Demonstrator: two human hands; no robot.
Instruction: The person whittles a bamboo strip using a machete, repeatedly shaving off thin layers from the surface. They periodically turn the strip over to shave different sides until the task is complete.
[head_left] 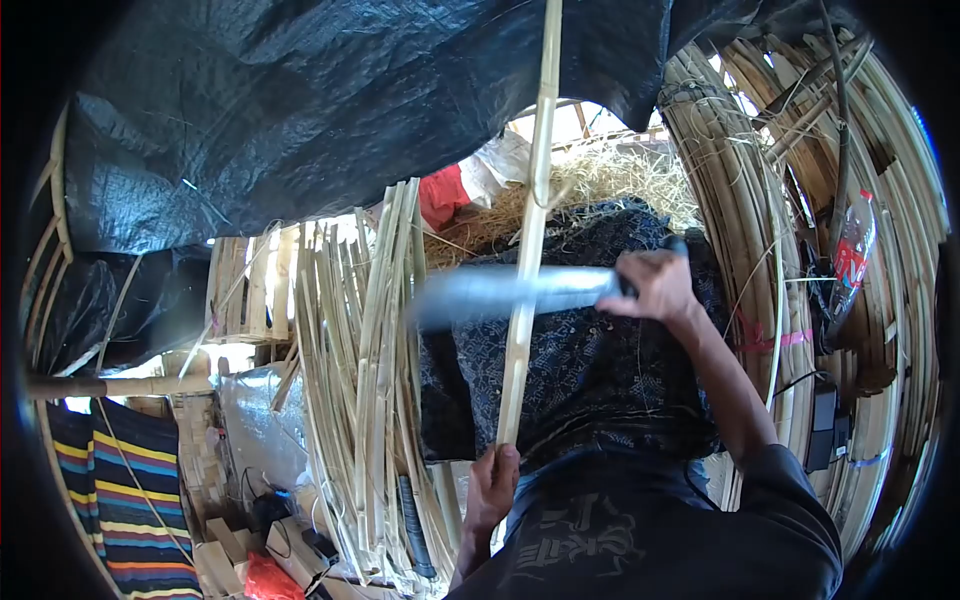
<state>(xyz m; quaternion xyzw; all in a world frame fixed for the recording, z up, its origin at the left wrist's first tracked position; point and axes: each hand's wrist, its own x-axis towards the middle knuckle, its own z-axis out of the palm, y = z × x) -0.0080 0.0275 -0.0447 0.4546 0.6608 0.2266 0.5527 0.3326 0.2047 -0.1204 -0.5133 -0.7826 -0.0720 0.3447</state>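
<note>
My left hand [492, 484] is closed round the lower end of a long split bamboo strip [519, 350], which rises nearly upright past the top of the view. My right hand [655, 285] grips the dark handle of a large knife [570, 288]. Its broad blade points left and crosses the strip at mid-height; the far end of the blade is smeared by motion. Whether the blade touches the strip I cannot tell. Dark patterned cloth [600, 370] lies over my lap behind both.
Many bamboo strips [375, 400] stand on the left, and bundled strips [725, 180] on the right. A plastic bottle [851, 255] hangs among them. Black sheeting [300, 110] covers the upper left. Pale shavings [625, 175] lie ahead. Striped cloth [135, 500] hangs at lower left.
</note>
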